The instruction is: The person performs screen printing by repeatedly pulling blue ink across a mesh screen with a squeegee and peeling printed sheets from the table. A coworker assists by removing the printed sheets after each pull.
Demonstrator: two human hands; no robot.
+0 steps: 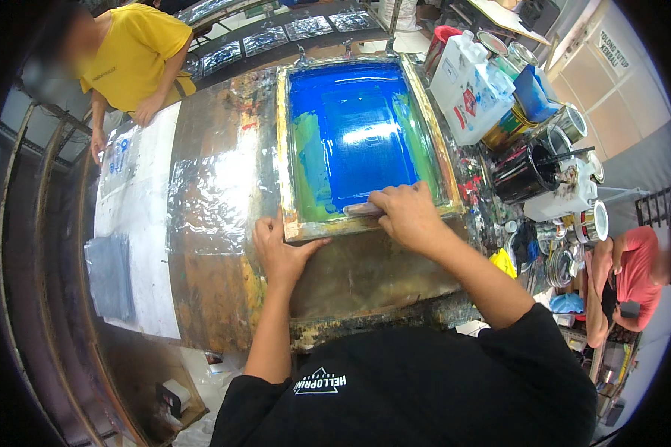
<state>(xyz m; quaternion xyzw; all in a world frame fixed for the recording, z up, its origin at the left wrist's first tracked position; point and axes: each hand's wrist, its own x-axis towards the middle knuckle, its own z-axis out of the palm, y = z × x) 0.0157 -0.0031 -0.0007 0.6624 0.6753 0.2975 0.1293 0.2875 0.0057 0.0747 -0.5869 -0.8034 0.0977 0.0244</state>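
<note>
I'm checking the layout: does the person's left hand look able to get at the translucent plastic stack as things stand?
Probably yes: just flat tabletop, clear film and white sheet lie between the left hand and the plastic stack, though reaching likely means leaving the frame.

frame (283, 149) on tbl (216, 298) | paper (147, 216) L, film stack (109, 276) on it | jug (462, 89) R, prob. on tbl

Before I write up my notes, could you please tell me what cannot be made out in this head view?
All in the head view:
Scraper: right end, hidden by the right hand.
Table: part beneath the frame, hidden by blue ink.
Black can: bottom inside, hidden by its own wall.
Person in yellow: most of the legs, hidden by the table.
</note>
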